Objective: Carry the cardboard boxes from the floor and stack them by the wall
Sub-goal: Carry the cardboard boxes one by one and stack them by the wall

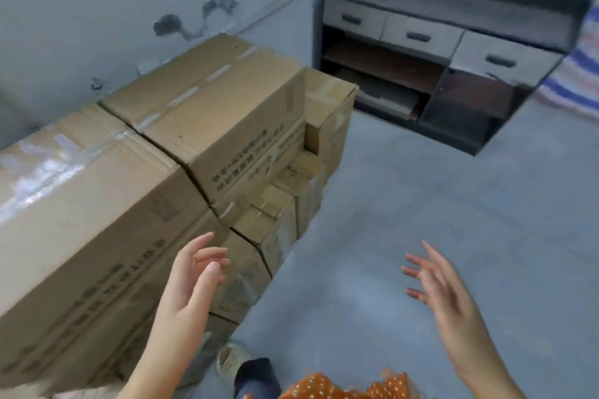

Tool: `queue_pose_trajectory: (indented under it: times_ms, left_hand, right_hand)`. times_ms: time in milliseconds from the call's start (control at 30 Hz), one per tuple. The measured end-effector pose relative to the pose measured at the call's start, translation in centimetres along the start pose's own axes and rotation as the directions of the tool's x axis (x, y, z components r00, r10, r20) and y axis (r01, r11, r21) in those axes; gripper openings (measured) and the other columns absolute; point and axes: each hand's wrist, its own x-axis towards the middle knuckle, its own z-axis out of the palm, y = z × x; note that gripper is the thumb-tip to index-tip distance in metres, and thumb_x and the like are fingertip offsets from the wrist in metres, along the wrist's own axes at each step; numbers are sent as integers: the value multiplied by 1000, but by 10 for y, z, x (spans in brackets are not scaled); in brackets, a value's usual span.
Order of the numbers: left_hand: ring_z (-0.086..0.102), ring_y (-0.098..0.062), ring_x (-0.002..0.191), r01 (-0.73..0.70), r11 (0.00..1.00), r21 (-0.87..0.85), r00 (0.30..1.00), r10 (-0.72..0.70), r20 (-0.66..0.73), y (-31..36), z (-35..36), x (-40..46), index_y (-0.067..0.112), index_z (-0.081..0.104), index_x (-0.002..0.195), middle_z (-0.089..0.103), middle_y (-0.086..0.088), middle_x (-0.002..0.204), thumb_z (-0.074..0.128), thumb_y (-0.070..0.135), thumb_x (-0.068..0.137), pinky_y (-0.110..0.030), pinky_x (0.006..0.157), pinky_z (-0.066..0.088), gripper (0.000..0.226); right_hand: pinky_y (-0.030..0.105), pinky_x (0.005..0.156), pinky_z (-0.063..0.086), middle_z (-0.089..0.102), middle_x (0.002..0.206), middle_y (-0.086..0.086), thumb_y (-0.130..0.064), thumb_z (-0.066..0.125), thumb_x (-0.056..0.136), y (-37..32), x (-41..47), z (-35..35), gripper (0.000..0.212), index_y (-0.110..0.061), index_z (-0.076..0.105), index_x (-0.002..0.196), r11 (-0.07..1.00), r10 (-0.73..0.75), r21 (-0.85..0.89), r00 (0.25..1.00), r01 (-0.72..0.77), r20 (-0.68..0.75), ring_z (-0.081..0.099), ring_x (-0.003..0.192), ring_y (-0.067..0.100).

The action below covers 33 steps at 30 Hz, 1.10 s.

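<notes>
Large taped cardboard boxes stand stacked along the grey wall on the left: a near top box [81, 191] and a far top box [207, 107], with smaller boxes [272, 223] lower in front and another box [330, 107] at the far end. My left hand [191, 282] hovers with relaxed fingers just in front of the near stack, holding nothing. My right hand [444, 288] hangs over the bare floor with fingers spread, holding nothing. The view is blurred.
A dark cabinet [453, 52] with three grey drawers and open shelves stands at the back right. A striped tarp [570, 74] lies behind and beside it. The grey floor [421, 204] spreads to the right of the stacks. My shoe [230, 363] shows below.
</notes>
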Motion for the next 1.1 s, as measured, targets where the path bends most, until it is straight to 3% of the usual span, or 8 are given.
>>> queue_pose_trajectory:
  times_ms: [167,367,500,633,767,900,1100]
  left_hand:
    - [57,-6,116,-65,997,29,958,55,280,19,101,3,52,48,127,59,16,125,50,84,69,-46,97,47,67]
    - [58,-7,114,-157,988,1,807,128,576,63,218,6,50,49,126,60,13,125,52,81,70,-35,90,51,64]
    - [63,-12,103,-184,982,-51,687,165,708,90,291,3,36,55,118,66,2,109,50,44,79,-35,88,52,41]
    - [64,-10,99,-192,980,-56,569,158,807,106,354,5,28,54,118,65,-3,107,46,27,85,-31,86,53,34]
    - [64,-9,97,-235,969,-70,405,163,899,132,436,10,31,54,116,64,-1,106,47,36,80,-34,85,53,37]
    - [64,-8,98,-291,952,-98,259,177,950,162,510,19,32,55,117,65,2,106,47,38,79,-37,87,51,40]
    - [64,-11,98,-363,920,-146,54,178,983,193,618,21,32,55,114,65,-2,106,45,9,96,-37,89,52,31]
  right_hand:
    - [18,75,55,62,115,2,-16,44,90,9,-42,-119,36,-23,49,125,1000,0,-2,957,-1,-290,65,95,1]
    - [20,76,55,64,115,-1,-6,40,97,21,-106,-209,36,-30,52,122,998,70,44,789,-55,-610,66,95,3]
    - [20,76,55,64,115,-1,-6,40,98,27,-135,-236,37,-32,52,121,992,129,95,644,-87,-754,66,95,3]
    - [24,79,56,65,114,-6,-9,43,98,29,-149,-250,37,-36,52,122,983,184,152,509,-104,-841,65,98,5]
    - [23,78,56,64,114,-5,-9,43,98,30,-148,-278,36,-30,51,127,978,209,187,333,-98,-920,66,97,6]
    - [20,76,56,64,115,-6,-12,43,99,22,-128,-312,35,-36,50,124,980,201,195,190,-49,-961,65,101,6]
    - [23,81,55,63,113,-16,-18,44,99,13,-100,-356,35,-42,47,124,986,161,161,16,-35,-987,63,100,1]
